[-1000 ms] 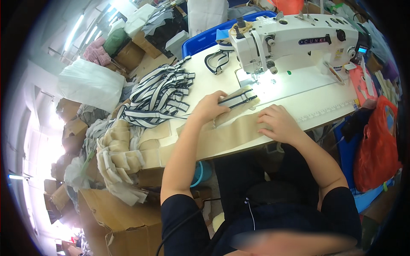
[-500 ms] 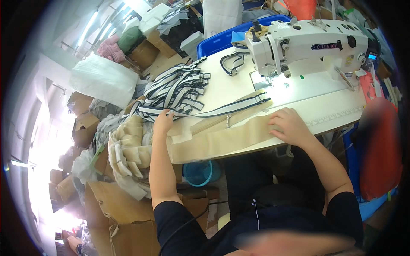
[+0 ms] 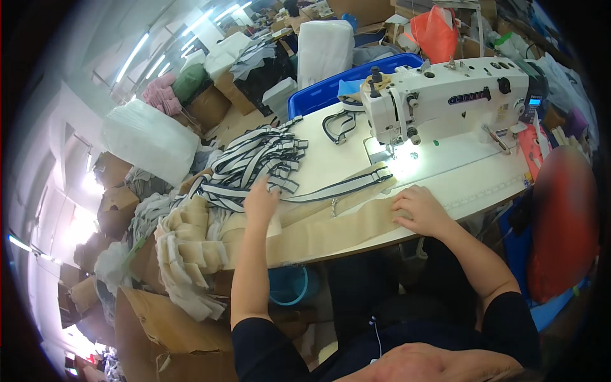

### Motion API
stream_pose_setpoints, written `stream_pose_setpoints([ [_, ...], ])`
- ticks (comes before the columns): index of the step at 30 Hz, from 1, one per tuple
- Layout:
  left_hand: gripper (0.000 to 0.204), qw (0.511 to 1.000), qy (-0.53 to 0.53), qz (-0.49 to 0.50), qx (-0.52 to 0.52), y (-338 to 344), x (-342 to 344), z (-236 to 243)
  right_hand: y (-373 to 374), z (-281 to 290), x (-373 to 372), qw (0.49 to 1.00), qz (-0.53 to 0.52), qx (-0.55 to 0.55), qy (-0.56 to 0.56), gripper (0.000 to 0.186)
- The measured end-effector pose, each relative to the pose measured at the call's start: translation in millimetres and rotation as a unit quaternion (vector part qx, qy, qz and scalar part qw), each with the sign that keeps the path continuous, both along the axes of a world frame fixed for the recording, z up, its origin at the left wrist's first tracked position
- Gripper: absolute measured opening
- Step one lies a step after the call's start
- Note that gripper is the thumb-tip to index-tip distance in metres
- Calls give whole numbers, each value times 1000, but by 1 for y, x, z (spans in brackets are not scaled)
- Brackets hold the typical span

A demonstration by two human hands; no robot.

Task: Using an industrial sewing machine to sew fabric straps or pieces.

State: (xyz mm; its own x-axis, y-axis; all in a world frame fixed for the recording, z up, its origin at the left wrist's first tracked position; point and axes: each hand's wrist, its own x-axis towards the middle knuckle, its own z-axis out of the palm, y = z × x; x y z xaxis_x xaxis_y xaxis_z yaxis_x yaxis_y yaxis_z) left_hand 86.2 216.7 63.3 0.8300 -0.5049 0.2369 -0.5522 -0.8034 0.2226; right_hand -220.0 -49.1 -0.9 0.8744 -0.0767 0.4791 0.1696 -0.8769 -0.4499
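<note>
My left hand point(image 3: 259, 202) lies over a navy-and-white striped strap point(image 3: 334, 190), beside a heap of similar straps point(image 3: 258, 153); thumb and forefinger look apart, the other fingers partly hidden. The strap runs right toward the sewing machine's needle area, with dark trim at its end. Under it lies a beige strip with a zipper pull point(image 3: 334, 207). My right hand point(image 3: 421, 211) has its fingers bent over the right end of a wide beige fabric strip point(image 3: 337, 233) along the table's near edge; the fingertips press on that end.
A white sewing machine point(image 3: 458, 99) with its lamp lit stands on the white table point(image 3: 331, 156). Behind it is a blue bin point(image 3: 318, 99). Beige fabric pieces point(image 3: 184, 242) hang at the left edge, above a cardboard box point(image 3: 172, 325). A teal bucket point(image 3: 287, 284) stands under the table.
My left hand has moved right along the striped strap, and its thumb and forefinger look further apart. My right hand stays at the beige strip's end. The whole view has shifted.
</note>
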Motion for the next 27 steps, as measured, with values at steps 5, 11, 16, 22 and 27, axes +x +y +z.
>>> stream_pose_setpoints([
  [5, 54, 963, -1, -264, -53, -54, -31, -12, 5, 5, 1, 1000, -12, -14, 0, 19],
  [11, 56, 946, 184, -201, 174, -93, -26, -8, 5, 3, 1, 1000, -2, -21, -7, 19],
  [16, 43, 928, 184, -244, 212, -97, -17, -13, 3, 2, -1, 999, -4, -29, -14, 20],
  [22, 52, 935, 208, -247, 145, -92, -27, -7, 2, 0, -3, 999, -9, -52, -6, 26],
  [27, 62, 929, 225, -226, 187, -93, -30, -6, 3, 1, -4, 998, -5, -66, 0, 33],
])
